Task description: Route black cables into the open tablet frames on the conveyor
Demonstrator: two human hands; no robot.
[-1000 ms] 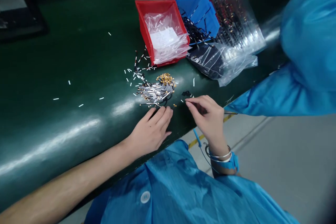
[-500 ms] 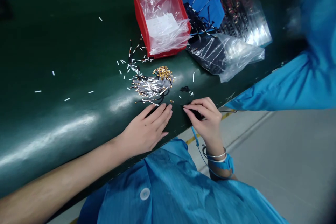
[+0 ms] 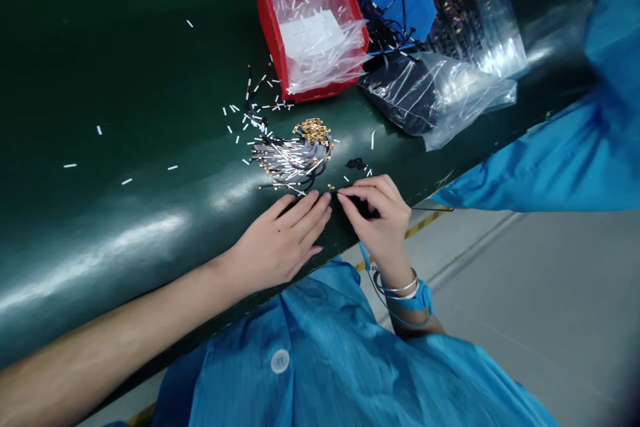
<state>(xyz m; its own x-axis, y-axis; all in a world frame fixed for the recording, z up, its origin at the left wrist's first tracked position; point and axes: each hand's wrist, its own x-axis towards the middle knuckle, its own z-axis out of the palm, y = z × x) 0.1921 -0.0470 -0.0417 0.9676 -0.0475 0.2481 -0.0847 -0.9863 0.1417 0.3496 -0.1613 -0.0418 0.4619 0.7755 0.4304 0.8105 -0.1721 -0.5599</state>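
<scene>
Centrally, your left hand (image 3: 280, 240) lay flat and open beside the wire pile (image 3: 295, 157) already heaped, your right hand (image 3: 383, 217) pinched a dark wire (image 3: 436, 209), white sleeves (image 3: 373, 139) scattered loose around.

Glossy dark green tabletop (image 3: 110, 80) catches streaks of overhead light; beyond its edge, grey floor (image 3: 540, 293) with yellow line (image 3: 420, 225).

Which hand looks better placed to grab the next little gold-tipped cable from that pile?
Left, probably. The left hand lies flat and open, fingertips right beside the pile of gold-tipped cables. The right hand is pinched shut, slightly farther to the side, and seems busy.
</scene>
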